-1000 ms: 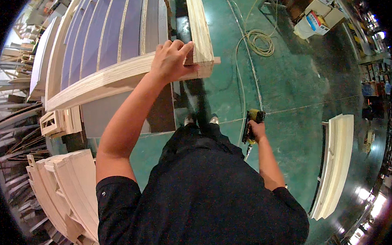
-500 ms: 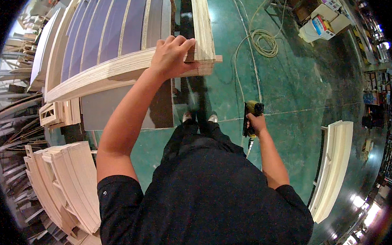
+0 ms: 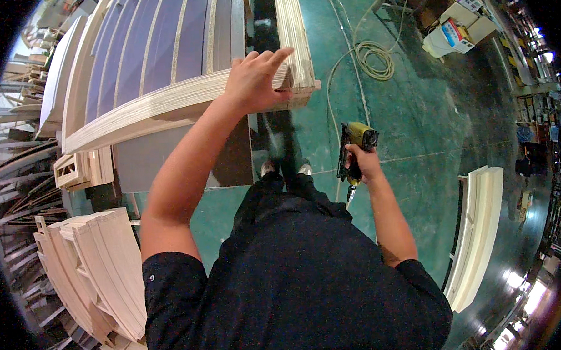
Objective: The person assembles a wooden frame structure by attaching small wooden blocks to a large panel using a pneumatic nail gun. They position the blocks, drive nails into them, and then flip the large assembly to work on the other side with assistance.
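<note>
My left hand (image 3: 254, 82) is at the right front corner of a pale plywood frame (image 3: 159, 109). Its fingers reach over the front rail, the index finger stretched to the right and the thumb low on the near side; the palm side is hidden. In my right hand (image 3: 366, 162) is a yellow-and-black nail gun (image 3: 359, 134), held by its grip over the green floor, apart from the frame. A hose fitting (image 3: 351, 190) shows at the lower end of its handle.
Dark panels with pale edges (image 3: 162, 39) lie inside the frame. Stacked wooden frames (image 3: 103, 270) stand at left, a long pale piece (image 3: 477, 238) at right. A coiled hose (image 3: 374, 61) lies on the floor (image 3: 416, 119) near a white bucket (image 3: 439, 43) and cartons.
My right hand has raised the nail gun slightly away from my body and turned it, showing more of its yellow body. My left hand has shifted right along the rail, its index finger straightening.
</note>
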A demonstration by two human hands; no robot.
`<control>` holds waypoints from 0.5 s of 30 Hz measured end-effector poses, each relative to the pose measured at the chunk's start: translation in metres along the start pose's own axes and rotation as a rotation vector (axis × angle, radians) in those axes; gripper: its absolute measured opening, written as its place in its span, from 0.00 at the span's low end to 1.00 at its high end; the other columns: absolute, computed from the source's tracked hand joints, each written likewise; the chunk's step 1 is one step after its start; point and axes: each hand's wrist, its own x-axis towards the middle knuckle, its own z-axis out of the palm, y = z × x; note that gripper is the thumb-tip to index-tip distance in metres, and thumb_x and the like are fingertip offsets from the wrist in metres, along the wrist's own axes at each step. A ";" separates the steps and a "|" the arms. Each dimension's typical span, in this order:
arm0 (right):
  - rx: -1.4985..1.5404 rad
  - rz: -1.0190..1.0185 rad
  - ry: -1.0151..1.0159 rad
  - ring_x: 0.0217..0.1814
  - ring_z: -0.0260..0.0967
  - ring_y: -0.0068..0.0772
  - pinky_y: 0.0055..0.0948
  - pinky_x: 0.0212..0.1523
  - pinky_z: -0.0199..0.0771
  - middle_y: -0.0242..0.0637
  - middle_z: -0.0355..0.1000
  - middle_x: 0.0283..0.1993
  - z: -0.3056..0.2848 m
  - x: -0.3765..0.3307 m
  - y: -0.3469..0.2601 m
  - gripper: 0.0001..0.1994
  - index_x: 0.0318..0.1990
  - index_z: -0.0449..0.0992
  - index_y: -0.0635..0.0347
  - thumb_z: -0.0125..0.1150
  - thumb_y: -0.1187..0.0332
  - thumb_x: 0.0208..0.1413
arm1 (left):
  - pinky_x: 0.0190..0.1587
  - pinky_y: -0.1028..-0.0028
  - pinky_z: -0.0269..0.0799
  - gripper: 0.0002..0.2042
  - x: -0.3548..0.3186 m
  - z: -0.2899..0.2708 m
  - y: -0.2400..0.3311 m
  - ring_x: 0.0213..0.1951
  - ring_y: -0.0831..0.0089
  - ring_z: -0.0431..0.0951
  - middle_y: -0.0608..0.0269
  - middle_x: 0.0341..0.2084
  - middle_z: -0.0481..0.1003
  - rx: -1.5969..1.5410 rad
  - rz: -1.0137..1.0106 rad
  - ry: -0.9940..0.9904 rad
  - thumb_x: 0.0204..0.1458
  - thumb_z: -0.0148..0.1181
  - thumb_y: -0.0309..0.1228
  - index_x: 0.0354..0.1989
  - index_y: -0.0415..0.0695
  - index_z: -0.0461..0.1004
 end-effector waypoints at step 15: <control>-0.102 -0.131 -0.042 0.30 0.75 0.25 0.33 0.32 0.84 0.33 0.76 0.37 0.088 -0.121 -0.172 0.21 0.56 0.76 0.63 0.72 0.67 0.58 | 0.73 0.39 0.53 0.73 0.106 -0.055 -0.082 0.78 0.40 0.41 0.52 0.80 0.40 0.164 0.733 -0.447 0.10 0.86 0.58 0.77 0.61 0.53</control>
